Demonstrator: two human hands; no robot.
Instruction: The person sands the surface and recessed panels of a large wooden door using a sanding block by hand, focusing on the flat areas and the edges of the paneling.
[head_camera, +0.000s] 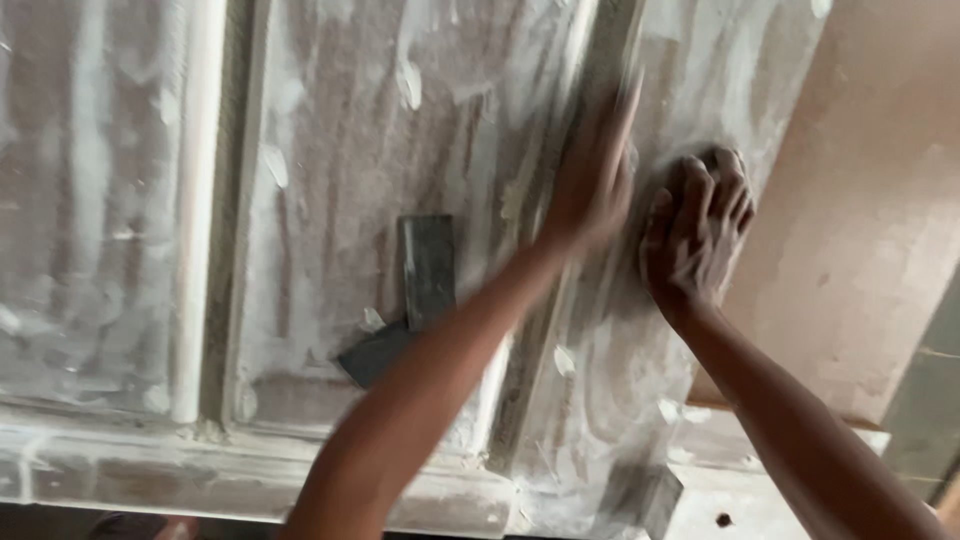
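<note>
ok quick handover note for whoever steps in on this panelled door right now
Left hand: flat and open on the door, blurred with motion.
Right hand: fingers curled and pressed on the door's right edge; whether it holds anything is hidden.
Two dark sheets, probably sandpaper, lie loose on the centre panel.
Done: the door surface is coated in streaky white filler and dust.
Left: patches and ridges are uneven across panels and mouldings.

Carpentry workshop, filler-coated panelled door (330, 200), sandpaper pieces (425, 265)
</note>
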